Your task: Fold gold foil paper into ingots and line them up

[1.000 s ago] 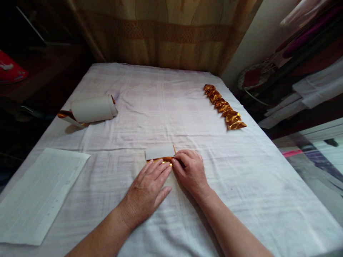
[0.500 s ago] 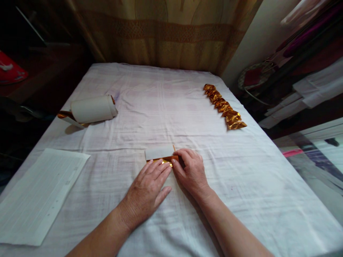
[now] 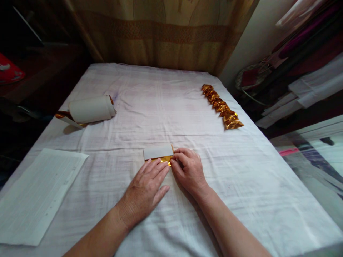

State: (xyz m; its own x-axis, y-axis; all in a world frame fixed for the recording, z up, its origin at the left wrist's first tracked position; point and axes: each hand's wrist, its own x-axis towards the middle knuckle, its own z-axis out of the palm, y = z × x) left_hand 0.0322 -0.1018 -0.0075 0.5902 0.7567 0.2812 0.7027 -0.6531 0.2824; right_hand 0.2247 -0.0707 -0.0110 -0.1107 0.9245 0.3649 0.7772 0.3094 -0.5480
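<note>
A small piece of gold foil paper [image 3: 157,152], white on its back, lies partly folded on the cloth in front of me. Its white side shows along the far half, with a shiny gold strip nearer me. Fingers stretched out, my left hand [image 3: 150,182] lies flat across the near edge of the paper. At the paper's right end, my right hand [image 3: 189,169] pinches the edge between thumb and fingers. My fingers cover the near part of the paper.
A white-backed roll of gold foil paper [image 3: 89,109] rests at the back left. Nearer me on the left lies a printed sheet [image 3: 43,196]. Several folded gold pieces [image 3: 220,106] form a row at the back right. A pale cloth [image 3: 150,100] covers the table, with a curtain [image 3: 160,32] behind.
The raised brown flap at the paper's right has come down flat, so a gold strip shows. My right hand stays at that end, and the left remains flat. The view has shifted slightly.
</note>
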